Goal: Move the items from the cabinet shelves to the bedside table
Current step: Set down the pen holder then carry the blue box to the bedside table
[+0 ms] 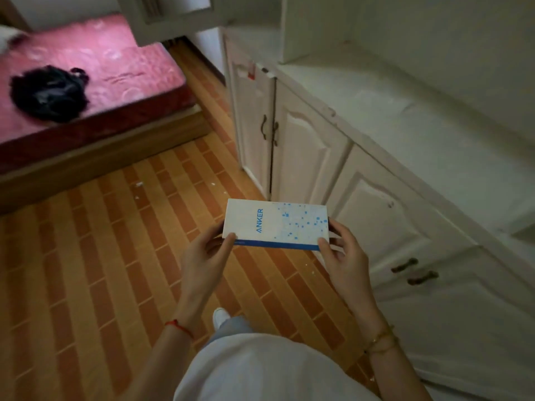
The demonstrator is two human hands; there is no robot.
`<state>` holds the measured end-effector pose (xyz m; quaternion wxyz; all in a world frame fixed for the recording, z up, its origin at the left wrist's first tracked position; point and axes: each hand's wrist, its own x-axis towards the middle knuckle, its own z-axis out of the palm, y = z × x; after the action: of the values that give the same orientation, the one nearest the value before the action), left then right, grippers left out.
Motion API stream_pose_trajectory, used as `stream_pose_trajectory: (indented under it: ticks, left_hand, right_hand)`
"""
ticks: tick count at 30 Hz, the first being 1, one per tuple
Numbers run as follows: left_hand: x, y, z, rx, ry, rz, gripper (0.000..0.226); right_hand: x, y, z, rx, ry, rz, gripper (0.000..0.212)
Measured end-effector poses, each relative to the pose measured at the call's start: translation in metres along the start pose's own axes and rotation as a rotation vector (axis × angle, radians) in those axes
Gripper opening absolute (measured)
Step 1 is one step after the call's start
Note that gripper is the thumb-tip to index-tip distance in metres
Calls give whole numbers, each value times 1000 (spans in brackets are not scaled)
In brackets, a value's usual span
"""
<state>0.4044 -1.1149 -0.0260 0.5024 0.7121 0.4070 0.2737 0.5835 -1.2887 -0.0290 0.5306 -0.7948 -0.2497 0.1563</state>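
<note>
Your white shirt point(260, 371) fills the bottom edge, and past it one white shoe point(220, 316) steps onto the brick-patterned floor point(86, 256). Above the shoe you hold the box point(275, 224), a flat white carton with blue lettering and scattered blue squares, level over the floor. Your left hand point(202, 256) grips the box's left end, thumb on the top face and fingers curled underneath. Your right hand point(344, 253) grips the box's right end the same way, thumb on the near corner, fingers wrapped round the far edge. A red cord point(179, 328) circles your left wrist, and a gold bracelet point(379, 340) your right.

Right of the box stands the white cabinet point(318, 157), its lower doors closed, dark handles point(269, 130) paired on them; its top surface runs away beyond the box to the right. Far left of the box lies the bed point(101, 68) with a pink mattress, and a black bundle point(49, 94) rests on it. Small white scraps dot the floor between the box and the bed.
</note>
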Motion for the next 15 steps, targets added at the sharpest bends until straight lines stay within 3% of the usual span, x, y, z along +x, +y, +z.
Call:
stream_pose_trajectory:
  ticks: [15]
  left_hand:
    - [87,-80,-238,76,425,-167,43]
  right_hand:
    - [76,-118,288,137,-477,-126,39]
